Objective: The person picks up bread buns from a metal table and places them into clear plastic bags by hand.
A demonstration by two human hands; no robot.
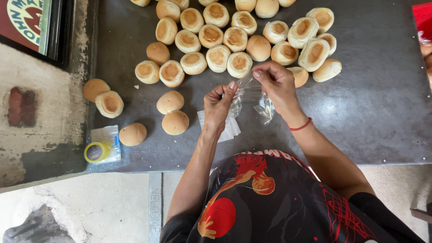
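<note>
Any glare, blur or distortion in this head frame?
Head view: sharp and evenly lit, shadows soft; clear bag between left hand and right hand shows small glints; table edges bow from wide-angle distortion; no motion blur on buns.

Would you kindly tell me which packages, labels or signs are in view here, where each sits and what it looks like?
Clear plastic bag: thin and crinkled, held between left hand and right hand.
Flat clear bags: on the dark table under the left hand.
Yellow tape roll: on a clear packet, table's near left corner.
Framed sign: upper left, dark red with a cream round emblem.
</note>
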